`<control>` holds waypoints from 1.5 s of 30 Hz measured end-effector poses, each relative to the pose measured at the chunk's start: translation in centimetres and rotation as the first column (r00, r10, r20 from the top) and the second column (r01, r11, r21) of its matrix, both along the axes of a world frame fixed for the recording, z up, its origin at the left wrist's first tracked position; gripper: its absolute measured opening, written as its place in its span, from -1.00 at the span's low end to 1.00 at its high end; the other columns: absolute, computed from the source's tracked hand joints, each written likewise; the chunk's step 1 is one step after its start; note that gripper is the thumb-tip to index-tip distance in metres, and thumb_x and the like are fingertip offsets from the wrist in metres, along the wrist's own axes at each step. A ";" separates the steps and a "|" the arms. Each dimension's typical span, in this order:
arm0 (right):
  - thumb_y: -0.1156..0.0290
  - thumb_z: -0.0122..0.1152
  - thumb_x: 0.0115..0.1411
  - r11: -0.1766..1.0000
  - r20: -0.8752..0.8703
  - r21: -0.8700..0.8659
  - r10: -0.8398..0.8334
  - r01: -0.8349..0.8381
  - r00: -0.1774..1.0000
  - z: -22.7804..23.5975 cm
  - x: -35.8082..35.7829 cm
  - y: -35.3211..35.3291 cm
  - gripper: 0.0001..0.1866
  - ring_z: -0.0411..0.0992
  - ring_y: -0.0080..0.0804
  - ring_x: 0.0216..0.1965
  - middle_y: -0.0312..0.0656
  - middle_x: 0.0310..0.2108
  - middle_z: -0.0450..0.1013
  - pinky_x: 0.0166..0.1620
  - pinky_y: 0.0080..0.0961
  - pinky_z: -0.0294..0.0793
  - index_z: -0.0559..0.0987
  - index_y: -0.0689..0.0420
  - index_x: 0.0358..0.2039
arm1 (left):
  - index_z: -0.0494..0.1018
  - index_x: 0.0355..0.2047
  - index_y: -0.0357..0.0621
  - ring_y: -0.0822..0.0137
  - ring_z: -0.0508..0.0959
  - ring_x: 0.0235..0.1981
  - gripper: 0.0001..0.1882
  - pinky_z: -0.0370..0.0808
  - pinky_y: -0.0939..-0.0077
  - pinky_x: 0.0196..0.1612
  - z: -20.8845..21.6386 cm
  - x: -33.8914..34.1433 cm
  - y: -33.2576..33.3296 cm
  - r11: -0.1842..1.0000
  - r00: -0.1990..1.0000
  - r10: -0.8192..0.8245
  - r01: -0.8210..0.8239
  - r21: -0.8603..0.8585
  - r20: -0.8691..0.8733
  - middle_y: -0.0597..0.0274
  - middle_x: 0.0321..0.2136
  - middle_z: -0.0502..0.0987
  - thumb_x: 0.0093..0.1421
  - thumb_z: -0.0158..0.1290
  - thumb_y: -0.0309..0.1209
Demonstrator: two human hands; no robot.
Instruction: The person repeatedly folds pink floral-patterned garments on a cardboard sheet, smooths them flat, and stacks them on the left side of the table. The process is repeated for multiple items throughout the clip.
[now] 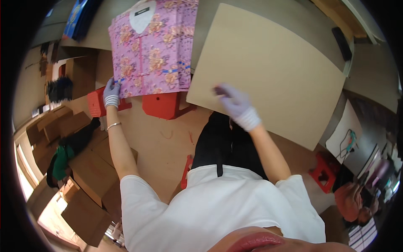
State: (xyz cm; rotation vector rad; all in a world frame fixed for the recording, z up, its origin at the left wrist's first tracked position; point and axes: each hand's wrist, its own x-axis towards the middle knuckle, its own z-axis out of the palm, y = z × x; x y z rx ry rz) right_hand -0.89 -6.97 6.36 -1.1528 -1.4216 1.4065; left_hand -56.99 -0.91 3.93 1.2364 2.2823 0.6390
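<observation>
My left hand (111,93), in a pale lilac glove with a striped cuff, grips the lower left corner of a folded pink-purple floral garment (142,59). The garment has a white neck opening with a dark label, a pink front strip and blue bands. More folded pieces of the same print (185,46) lie in a stack along its right side. Over the near left part of a large beige board (273,71) is my right hand (235,103), gloved alike. Motion smears its fingers, and their dark tips do not show whether anything is in them.
Red plastic stools (159,105) stand below the table's near edge, another (323,172) at the right. Cardboard boxes (92,168) fill the left. A dark bar (342,43) lies beyond the board, and blue packages (77,19) sit far left. Other people are at both sides.
</observation>
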 end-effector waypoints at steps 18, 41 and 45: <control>0.13 0.25 0.18 0.678 0.838 0.503 -0.533 0.536 -0.113 -2.5 32.3 -11.2 -0.39 0.32 0.02 0.17 0.10 0.13 0.36 0.23 -0.08 0.27 0.40 0.28 0.12 | 0.50 0.04 -0.06 -0.21 -0.03 0.40 -0.53 -0.13 -0.31 0.34 -0.4 42.9 -0.1 0.367 0.247 -0.824 0.918 -0.148 -0.510 0.05 0.37 0.11 0.10 0.10 -0.24; 0.40 0.29 0.13 0.421 0.513 0.311 -0.829 0.852 0.222 3.8 33.6 -11.1 -0.84 0.57 -0.48 -0.43 -0.20 -0.44 0.59 -0.30 -0.58 0.54 0.58 0.17 -0.29 | 0.53 -0.14 -0.44 0.34 0.58 -0.31 -0.77 0.53 0.50 -0.18 2.7 38.5 3.9 0.845 0.896 -0.444 0.420 0.331 -0.006 0.06 -0.29 0.64 0.26 0.11 -0.50; 0.40 0.32 0.16 0.585 0.575 0.320 -0.746 0.746 0.338 9.3 32.0 -11.7 -0.80 0.58 -0.56 -0.38 -0.22 -0.39 0.59 -0.27 -0.65 0.54 0.56 0.21 -0.25 | 0.50 -0.07 -0.46 0.30 0.59 -0.27 -0.72 0.53 0.49 -0.16 7.5 42.2 1.4 0.813 0.854 -0.511 0.441 0.381 0.103 -0.01 -0.21 0.63 0.33 0.03 -0.47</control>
